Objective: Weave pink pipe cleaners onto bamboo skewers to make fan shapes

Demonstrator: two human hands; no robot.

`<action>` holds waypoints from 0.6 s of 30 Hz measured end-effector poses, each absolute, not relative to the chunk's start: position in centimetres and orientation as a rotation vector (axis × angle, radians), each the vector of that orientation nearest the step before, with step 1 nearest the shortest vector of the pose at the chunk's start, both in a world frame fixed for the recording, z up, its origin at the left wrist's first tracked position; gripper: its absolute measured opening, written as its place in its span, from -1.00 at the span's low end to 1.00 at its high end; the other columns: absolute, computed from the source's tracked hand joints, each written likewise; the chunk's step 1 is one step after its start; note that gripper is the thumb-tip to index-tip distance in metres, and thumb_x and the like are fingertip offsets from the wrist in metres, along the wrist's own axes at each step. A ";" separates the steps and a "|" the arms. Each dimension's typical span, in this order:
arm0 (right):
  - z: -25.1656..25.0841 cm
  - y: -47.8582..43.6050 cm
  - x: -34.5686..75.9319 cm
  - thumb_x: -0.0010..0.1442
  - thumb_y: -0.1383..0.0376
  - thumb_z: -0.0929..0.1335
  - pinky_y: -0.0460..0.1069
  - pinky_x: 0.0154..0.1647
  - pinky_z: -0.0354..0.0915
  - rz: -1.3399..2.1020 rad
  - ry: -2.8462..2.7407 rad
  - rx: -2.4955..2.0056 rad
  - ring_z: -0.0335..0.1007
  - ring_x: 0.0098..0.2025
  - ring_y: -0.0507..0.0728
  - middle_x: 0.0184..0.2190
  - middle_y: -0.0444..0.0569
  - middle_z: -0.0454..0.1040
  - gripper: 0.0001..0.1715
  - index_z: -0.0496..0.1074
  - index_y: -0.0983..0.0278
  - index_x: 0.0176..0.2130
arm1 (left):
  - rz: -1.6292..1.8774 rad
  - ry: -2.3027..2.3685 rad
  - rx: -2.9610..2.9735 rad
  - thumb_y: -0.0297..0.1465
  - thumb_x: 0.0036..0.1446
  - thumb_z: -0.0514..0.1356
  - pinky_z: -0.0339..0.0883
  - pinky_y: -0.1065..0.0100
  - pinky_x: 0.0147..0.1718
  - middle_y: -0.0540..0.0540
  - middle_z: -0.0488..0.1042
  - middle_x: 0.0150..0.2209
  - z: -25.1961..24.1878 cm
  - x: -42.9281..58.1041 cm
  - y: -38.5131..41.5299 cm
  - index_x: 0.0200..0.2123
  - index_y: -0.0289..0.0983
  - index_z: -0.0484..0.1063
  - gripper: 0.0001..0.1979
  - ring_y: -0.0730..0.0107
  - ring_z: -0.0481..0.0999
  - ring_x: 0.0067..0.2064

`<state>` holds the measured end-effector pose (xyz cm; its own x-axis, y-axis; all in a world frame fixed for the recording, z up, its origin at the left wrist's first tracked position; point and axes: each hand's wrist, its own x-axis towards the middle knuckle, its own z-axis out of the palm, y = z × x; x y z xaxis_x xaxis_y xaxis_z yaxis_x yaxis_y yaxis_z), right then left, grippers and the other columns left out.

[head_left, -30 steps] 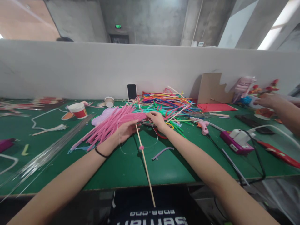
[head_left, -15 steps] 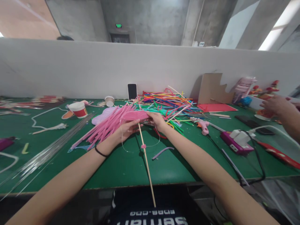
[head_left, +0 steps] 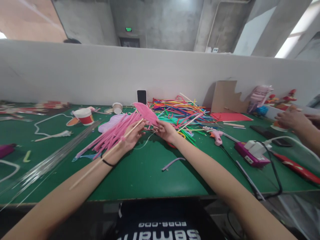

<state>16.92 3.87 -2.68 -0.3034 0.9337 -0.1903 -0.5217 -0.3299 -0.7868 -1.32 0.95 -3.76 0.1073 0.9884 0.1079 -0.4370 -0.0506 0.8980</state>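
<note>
A pink fuzzy oval piece (head_left: 146, 113) is raised above the bench, tilted, its lower right end pinched in my right hand (head_left: 166, 131). A thin wooden stick (head_left: 107, 153) with a small pink bead slants down to the left across my left hand (head_left: 133, 135) and forearm. My left hand is under the stick, palm partly up, with fingers apart; whether the thumb presses on the stick is unclear. A thin pale wire (head_left: 147, 141) loops below the two hands. Pink pipe cleaners (head_left: 112, 133) lie behind my left hand.
Multicoloured pipe cleaners (head_left: 180, 106) are piled behind. A pink glue gun (head_left: 217, 136) and a purple power strip (head_left: 251, 155) are at right, near a co-worker's hands (head_left: 292, 118). Clear rods (head_left: 57, 153) and a paper cup (head_left: 85, 116) lie left.
The stick has swung from pointing down toward my body to slanting left over my left forearm. The pink piece has tipped up, and the wire loop looks smaller.
</note>
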 end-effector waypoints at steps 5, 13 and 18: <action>-3.1 2.2 15.6 0.08 0.39 0.48 -0.15 -0.44 0.36 1.947 -1.053 -0.811 0.52 -0.40 0.01 -0.43 -0.09 0.57 -0.88 0.47 0.31 -0.32 | 1.596 0.756 1.001 -0.32 0.00 0.40 0.36 0.48 -0.43 -0.03 0.57 -0.33 -3.8 -1.7 1.7 -0.34 -0.27 0.54 -0.82 0.45 0.50 -0.37; -4.6 1.2 14.0 -0.19 0.30 0.62 -0.14 -0.37 0.38 1.984 -1.263 -0.710 0.56 -0.34 0.05 -0.46 -0.08 0.57 -0.62 0.53 0.34 -0.34 | 1.319 0.782 1.065 -0.23 0.04 0.35 0.30 0.41 -0.57 -0.05 0.53 -0.52 -3.4 -1.6 1.2 -0.42 -0.30 0.49 -0.75 0.41 0.45 -0.56; -3.8 1.3 15.5 -0.14 0.22 0.61 -0.15 -0.37 0.38 1.955 -1.585 -0.864 0.54 -0.35 0.04 -0.52 -0.08 0.52 -0.60 0.55 0.38 -0.32 | 1.134 0.807 1.042 -0.20 0.08 0.31 0.25 0.40 -0.66 -0.08 0.52 -0.59 -4.0 -1.2 0.8 -0.46 -0.33 0.49 -0.71 0.37 0.44 -0.62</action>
<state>15.47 1.28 -3.76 -0.6878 0.7044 -0.1751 0.0255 -0.2177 -0.9757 -1.22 0.79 -3.97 0.2518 0.9678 -0.0017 -0.3186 0.0846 0.9441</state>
